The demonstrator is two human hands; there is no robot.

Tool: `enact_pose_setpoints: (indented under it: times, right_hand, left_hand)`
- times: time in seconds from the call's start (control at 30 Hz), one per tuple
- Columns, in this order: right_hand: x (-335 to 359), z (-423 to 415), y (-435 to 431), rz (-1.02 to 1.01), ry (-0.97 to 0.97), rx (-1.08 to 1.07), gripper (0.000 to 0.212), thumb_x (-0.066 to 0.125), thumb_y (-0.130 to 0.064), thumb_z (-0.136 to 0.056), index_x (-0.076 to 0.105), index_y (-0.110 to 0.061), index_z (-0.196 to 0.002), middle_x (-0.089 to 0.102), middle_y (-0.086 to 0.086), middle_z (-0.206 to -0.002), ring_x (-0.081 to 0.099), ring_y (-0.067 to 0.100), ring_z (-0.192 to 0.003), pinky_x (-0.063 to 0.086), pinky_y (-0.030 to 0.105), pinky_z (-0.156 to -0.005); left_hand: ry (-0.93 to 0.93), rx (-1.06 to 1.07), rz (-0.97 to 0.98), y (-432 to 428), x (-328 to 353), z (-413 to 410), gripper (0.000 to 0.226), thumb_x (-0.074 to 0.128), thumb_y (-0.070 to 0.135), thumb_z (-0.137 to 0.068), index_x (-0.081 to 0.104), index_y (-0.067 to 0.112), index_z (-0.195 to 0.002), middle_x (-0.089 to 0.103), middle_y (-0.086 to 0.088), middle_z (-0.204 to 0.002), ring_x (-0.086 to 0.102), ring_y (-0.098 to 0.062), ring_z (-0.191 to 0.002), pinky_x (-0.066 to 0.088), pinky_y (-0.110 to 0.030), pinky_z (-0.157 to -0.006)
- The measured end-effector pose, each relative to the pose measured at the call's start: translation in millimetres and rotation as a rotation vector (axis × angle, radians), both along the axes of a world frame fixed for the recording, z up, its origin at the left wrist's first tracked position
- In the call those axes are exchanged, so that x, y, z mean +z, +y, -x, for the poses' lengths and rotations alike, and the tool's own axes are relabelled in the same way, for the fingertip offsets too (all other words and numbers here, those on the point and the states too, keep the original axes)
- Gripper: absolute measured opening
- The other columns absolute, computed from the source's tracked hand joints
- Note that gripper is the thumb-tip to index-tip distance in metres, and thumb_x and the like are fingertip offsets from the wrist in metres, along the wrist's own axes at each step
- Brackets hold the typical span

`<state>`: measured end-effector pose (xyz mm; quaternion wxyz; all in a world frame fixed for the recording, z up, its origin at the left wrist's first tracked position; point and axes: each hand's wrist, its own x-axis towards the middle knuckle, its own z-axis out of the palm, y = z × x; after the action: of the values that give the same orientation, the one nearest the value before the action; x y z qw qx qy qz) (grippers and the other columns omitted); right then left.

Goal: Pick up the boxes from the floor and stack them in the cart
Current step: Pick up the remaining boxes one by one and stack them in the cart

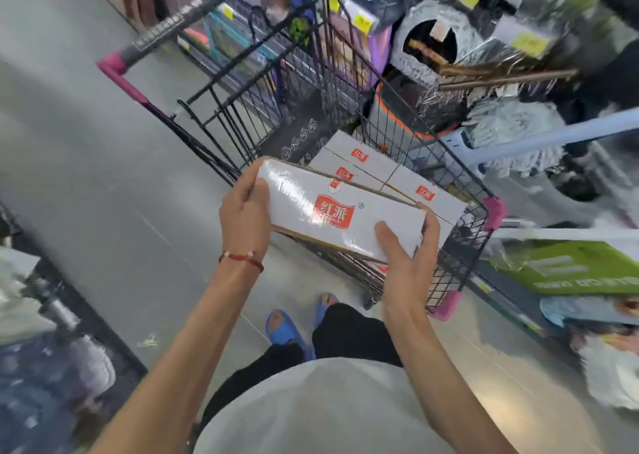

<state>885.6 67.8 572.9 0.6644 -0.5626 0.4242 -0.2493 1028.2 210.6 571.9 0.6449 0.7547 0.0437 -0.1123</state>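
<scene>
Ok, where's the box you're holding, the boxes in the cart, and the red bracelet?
Held box (340, 216), head view: on the red label on its top face.
Boxes in the cart (406, 173), head view: on the white top of one box.
Red bracelet (242, 259), head view: on the string at the left wrist.

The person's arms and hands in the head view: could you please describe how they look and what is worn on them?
Both arms are bare to as far as the picture shows, with no sleeves, gloves or watch visible. The left hand has a thin red cord bracelet with small pale beads around its wrist. The right hand and its wrist carry nothing. No rings show on the fingers.
</scene>
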Motion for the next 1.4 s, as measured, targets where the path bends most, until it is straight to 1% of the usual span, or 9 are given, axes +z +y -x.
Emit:
enact_pose_setpoints:
  times: [0.2, 0.47, 0.63, 0.73, 0.83, 0.93, 1.13, 1.27, 1.4]
  right_hand:
    - [-11, -37, -14, -0.012, -0.018, -0.053, 0.057, 0.073, -0.021, -0.095, 0.047, -0.037, -0.143, 0.058, -0.006, -0.144, 0.061, 0.012, -0.129, 0.050, 0.048, -0.112]
    - [-43, -91, -43, -0.201, 0.029, -0.101, 0.064, 0.072, -0.012, -0.097, 0.039, -0.035, -0.147, 0.063, -0.026, -0.126, 0.068, -0.005, -0.106, 0.058, 0.022, -0.089]
    - [-72, -113, -50, -0.292, 0.139, -0.066, 0.076, 0.077, -0.011, -0.092, 0.032, -0.037, -0.148, 0.059, -0.005, -0.140, 0.065, 0.012, -0.122, 0.059, 0.037, -0.100]
    - [-92, -121, -48, -0.329, 0.215, -0.056, 0.081, 0.078, -0.014, -0.092, 0.028, -0.037, -0.150, 0.056, -0.005, -0.141, 0.060, 0.017, -0.129, 0.056, 0.049, -0.105]
    - [-111, -125, -41, -0.348, 0.272, -0.041, 0.083, 0.079, -0.013, -0.091, 0.026, -0.035, -0.150, 0.055, -0.003, -0.141, 0.058, 0.017, -0.130, 0.058, 0.031, -0.101]
    - [-129, -129, -32, -0.357, 0.318, -0.052, 0.081, 0.078, -0.009, -0.091, 0.025, -0.033, -0.149, 0.054, -0.001, -0.141, 0.057, 0.015, -0.131, 0.058, 0.018, -0.092]
    - [-157, -136, -16, -0.390, 0.397, -0.049, 0.082, 0.076, -0.008, -0.093, 0.022, -0.033, -0.149, 0.053, -0.005, -0.141, 0.057, 0.011, -0.129, 0.057, 0.032, -0.102]
    - [-162, -138, -20, -0.381, 0.431, -0.039, 0.078, 0.071, 0.000, -0.094, 0.023, -0.030, -0.148, 0.048, -0.016, -0.127, 0.056, 0.003, -0.117, 0.059, 0.016, -0.081]
    - [-162, -136, -21, -0.367, 0.472, -0.001, 0.078, 0.070, -0.001, -0.095, 0.020, -0.031, -0.147, 0.045, -0.012, -0.126, 0.054, 0.002, -0.113, 0.058, 0.014, -0.073]
  left_hand:
    - [0.000, -0.108, -0.020, -31, -4, -53, 0.038, 0.043, 0.011, -0.101, 0.067, 0.019, -0.129, 0.067, 0.001, -0.125, 0.060, -0.015, -0.116, 0.049, -0.023, -0.095]
    - [0.032, -0.256, -0.192, -69, -36, -122, 0.037, 0.043, 0.019, -0.099, 0.067, 0.026, -0.127, 0.067, 0.005, -0.126, 0.060, -0.015, -0.117, 0.048, -0.032, -0.104]
    - [0.084, -0.319, -0.356, -79, -69, -151, 0.037, 0.043, 0.015, -0.101, 0.065, 0.026, -0.128, 0.064, 0.004, -0.123, 0.057, -0.015, -0.115, 0.043, -0.028, -0.104]
    - [0.162, -0.398, -0.455, -74, -95, -167, 0.035, 0.044, 0.012, -0.102, 0.063, 0.018, -0.130, 0.063, 0.002, -0.122, 0.057, -0.019, -0.114, 0.044, -0.029, -0.104]
    - [0.218, -0.558, -0.534, -67, -129, -183, 0.033, 0.043, 0.008, -0.098, 0.064, 0.011, -0.124, 0.068, -0.009, -0.119, 0.062, -0.029, -0.113, 0.050, -0.044, -0.102]
    - [0.299, -0.636, -0.613, -62, -155, -194, 0.034, 0.044, 0.006, -0.098, 0.061, 0.014, -0.126, 0.067, -0.011, -0.121, 0.062, -0.028, -0.114, 0.048, -0.043, -0.105]
    - [0.397, -0.672, -0.645, -61, -177, -205, 0.033, 0.043, 0.003, -0.101, 0.054, 0.011, -0.132, 0.064, -0.007, -0.123, 0.059, -0.021, -0.113, 0.046, -0.030, -0.101]
    - [0.453, -0.671, -0.636, -60, -181, -205, 0.034, 0.045, 0.000, -0.101, 0.052, 0.009, -0.133, 0.062, -0.004, -0.120, 0.058, -0.015, -0.110, 0.043, -0.022, -0.096]
    - [0.456, -0.672, -0.626, -59, -181, -206, 0.033, 0.047, 0.000, -0.100, 0.052, 0.010, -0.131, 0.064, -0.003, -0.120, 0.059, -0.016, -0.109, 0.048, -0.028, -0.100]
